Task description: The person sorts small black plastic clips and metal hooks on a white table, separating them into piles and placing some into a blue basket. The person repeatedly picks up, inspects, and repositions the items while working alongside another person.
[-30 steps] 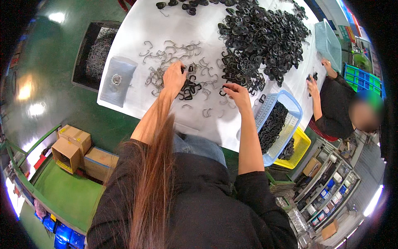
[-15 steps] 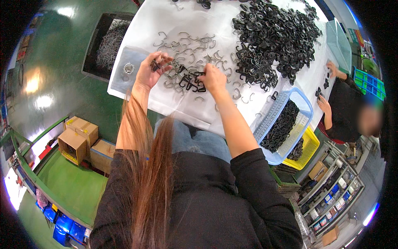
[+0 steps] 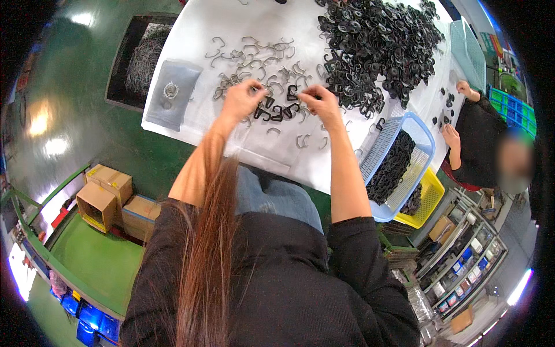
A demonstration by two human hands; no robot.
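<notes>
My left hand (image 3: 243, 101) is closed over the near part of the white table, its fingers curled in a pinch. A dark bit shows at its fingertips, too small to name. To its right, my right hand (image 3: 321, 105) pinches at the edge of a black plastic hook (image 3: 292, 92). Between and just below the hands lies a small group of black plastic hooks (image 3: 277, 113). Loose bent metal wire hooks (image 3: 254, 52) are scattered around and beyond them.
A big heap of black hooks (image 3: 381, 46) covers the table's far right. A blue basket (image 3: 428, 139) of black parts stands at the right edge, above a yellow basket (image 3: 430, 196). Left lies a grey plastic sheet (image 3: 170, 110). Across the right side, a co-worker's hands (image 3: 451, 136) handle black parts.
My left hand has moved right and turned over, nearer the group of black hooks. My right hand has shifted right, off that group, with a black hook at its fingertips.
</notes>
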